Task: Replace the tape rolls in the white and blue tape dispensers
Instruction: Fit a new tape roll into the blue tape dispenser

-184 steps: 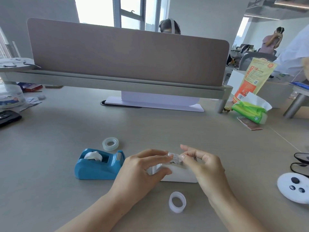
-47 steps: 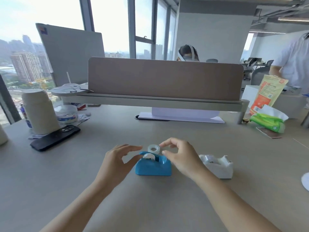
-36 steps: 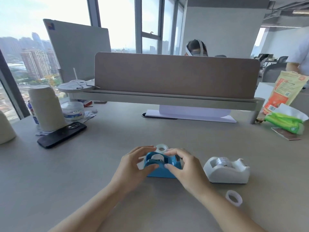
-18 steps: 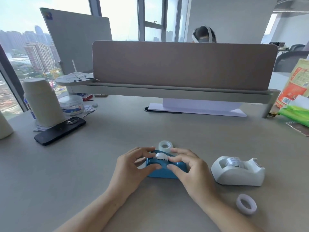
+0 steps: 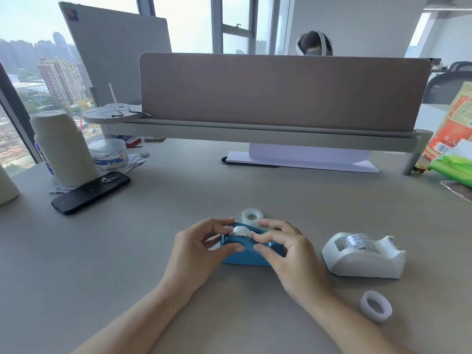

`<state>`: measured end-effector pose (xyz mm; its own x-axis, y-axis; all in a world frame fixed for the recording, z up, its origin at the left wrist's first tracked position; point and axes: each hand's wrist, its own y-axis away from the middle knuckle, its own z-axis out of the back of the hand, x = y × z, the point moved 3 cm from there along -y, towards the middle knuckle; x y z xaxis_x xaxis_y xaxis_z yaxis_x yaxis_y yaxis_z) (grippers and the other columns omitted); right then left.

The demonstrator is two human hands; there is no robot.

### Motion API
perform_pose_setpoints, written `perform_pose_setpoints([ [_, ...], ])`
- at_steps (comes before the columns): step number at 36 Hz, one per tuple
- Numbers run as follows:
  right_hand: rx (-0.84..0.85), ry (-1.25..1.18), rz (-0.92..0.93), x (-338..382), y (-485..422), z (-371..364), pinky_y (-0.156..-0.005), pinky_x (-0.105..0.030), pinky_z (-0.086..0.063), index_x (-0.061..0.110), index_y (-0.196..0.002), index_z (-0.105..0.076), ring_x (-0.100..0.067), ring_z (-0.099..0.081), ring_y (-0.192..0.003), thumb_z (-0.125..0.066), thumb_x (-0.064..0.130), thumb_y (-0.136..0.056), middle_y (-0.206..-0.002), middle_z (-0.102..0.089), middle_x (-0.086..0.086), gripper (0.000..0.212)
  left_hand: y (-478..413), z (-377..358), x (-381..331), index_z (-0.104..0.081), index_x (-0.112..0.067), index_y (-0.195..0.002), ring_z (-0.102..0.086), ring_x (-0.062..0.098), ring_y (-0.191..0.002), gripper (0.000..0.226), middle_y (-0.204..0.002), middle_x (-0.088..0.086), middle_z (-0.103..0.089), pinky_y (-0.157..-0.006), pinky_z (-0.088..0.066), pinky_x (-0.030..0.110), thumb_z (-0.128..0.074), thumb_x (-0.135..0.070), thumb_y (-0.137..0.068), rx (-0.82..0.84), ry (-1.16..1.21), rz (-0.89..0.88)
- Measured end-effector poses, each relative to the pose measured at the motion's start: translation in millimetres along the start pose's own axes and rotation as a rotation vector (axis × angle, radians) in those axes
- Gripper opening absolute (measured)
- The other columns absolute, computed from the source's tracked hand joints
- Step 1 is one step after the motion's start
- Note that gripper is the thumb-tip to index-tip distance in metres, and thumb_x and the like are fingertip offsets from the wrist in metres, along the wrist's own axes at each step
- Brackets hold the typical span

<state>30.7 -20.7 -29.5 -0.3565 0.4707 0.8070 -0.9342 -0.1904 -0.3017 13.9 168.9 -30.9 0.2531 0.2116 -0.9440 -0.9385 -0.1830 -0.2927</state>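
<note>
The blue tape dispenser [image 5: 242, 255] sits on the grey desk between both hands. My left hand [image 5: 199, 249] and my right hand [image 5: 286, 251] pinch the white tape roll [image 5: 241, 230] seated in its top from either side, thumbs against the blue body. A clear tape roll [image 5: 252, 216] lies flat just behind the dispenser. To the right stands the white tape dispenser [image 5: 362, 256] with a roll in it. A white roll [image 5: 375, 305] lies on the desk in front of it.
A black phone [image 5: 90, 191], a white bottle [image 5: 62, 146] and a round tub [image 5: 109, 153] stand at the far left. A brown desk divider [image 5: 281, 90] with a shelf runs across the back. Snack bag [image 5: 457, 123] and green tissue pack [image 5: 452, 167] sit far right.
After working at the white dispenser, both hands moved to the blue one. Over the last second the fingers closed in on the roll in its top.
</note>
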Motion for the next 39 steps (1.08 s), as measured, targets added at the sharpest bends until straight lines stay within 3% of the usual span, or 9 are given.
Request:
perform_pose_setpoints([
  [6,-0.063,-0.001,0.029,-4,0,-2,-0.102,-0.032,-0.045,0.032,-0.092,-0.081,-0.002,-0.057,-0.116,-0.079,0.021,-0.081,-0.119,-0.065,0.027,0.016,3,1,-2,-0.074,-0.021,-0.084,-0.074,0.005,-0.103,0.03,-0.106,-0.006,-0.078,-0.093,-0.057,0.026,-0.089,-0.002,-0.065,0.015,-0.02,-0.023],
  [9,-0.091,0.0,0.026,-3,1,-2,-0.105,-0.039,-0.042,0.039,-0.093,-0.079,-0.002,-0.054,-0.12,-0.076,0.024,-0.084,-0.122,-0.064,0.031,0.018,3,2,-3,-0.077,-0.016,-0.09,-0.072,0.002,-0.106,0.027,-0.106,-0.006,-0.079,-0.097,-0.054,0.02,-0.086,-0.001,-0.07,0.028,-0.029,-0.041],
  [14,-0.109,-0.002,0.04,2,1,-2,-0.109,-0.039,-0.039,0.044,-0.094,-0.077,0.002,-0.051,-0.123,-0.074,0.024,-0.086,-0.123,-0.062,0.034,0.022,1,2,0,-0.079,-0.014,-0.09,-0.071,0.001,-0.108,0.021,-0.1,-0.013,-0.08,-0.097,-0.052,0.015,-0.08,0.001,-0.076,0.04,-0.003,-0.02],
  [21,-0.137,-0.007,0.062,9,2,-2,-0.111,-0.041,-0.037,0.047,-0.092,-0.076,0.009,-0.05,-0.124,-0.075,0.023,-0.085,-0.115,-0.056,0.042,0.025,-2,2,-2,-0.081,-0.007,-0.09,-0.073,0.002,-0.102,0.014,-0.099,-0.005,-0.081,-0.086,-0.052,0.008,-0.074,0.002,-0.083,-0.006,0.007,-0.02],
  [25,-0.143,0.02,0.071,9,2,-2,-0.113,-0.038,-0.031,0.046,-0.093,-0.077,0.012,-0.049,-0.124,-0.076,0.024,-0.084,-0.117,-0.057,0.04,0.024,-2,2,-4,-0.082,-0.011,-0.089,-0.074,0.003,-0.101,0.014,-0.1,-0.006,-0.08,-0.088,-0.053,0.011,-0.075,-0.001,-0.082,-0.024,-0.011,-0.003],
  [31,-0.153,0.029,0.068,10,3,-3,-0.109,-0.022,-0.021,0.046,-0.093,-0.076,0.01,-0.047,-0.125,-0.075,0.027,-0.084,-0.118,-0.065,0.033,0.021,-1,2,-10,-0.083,-0.021,-0.087,-0.074,-0.002,-0.094,0.017,-0.095,-0.014,-0.08,-0.088,-0.054,0.012,-0.076,-0.006,-0.082,-0.054,-0.081,-0.013],
  [35,-0.19,-0.006,0.101,13,5,-2,-0.113,-0.028,-0.019,0.048,-0.096,-0.074,0.013,-0.048,-0.126,-0.074,0.027,-0.085,-0.114,-0.068,0.033,0.024,2,1,-17,-0.082,-0.02,-0.088,-0.075,0.001,-0.095,0.018,-0.093,-0.013,-0.081,-0.087,-0.055,0.014,-0.075,-0.005,-0.084,-0.089,-0.014,-0.009],
  [39,-0.3,-0.004,0.173,22,11,1,-0.108,-0.026,-0.022,0.051,-0.101,-0.069,0.028,-0.036,-0.121,-0.075,0.026,-0.083,-0.102,-0.059,0.052,0.031,7,-1,-24,-0.08,-0.015,-0.087,-0.076,0.01,-0.097,0.017,-0.093,-0.006,-0.082,-0.091,-0.057,0.025,-0.073,0.001,-0.083,-0.085,0.064,-0.018],
])
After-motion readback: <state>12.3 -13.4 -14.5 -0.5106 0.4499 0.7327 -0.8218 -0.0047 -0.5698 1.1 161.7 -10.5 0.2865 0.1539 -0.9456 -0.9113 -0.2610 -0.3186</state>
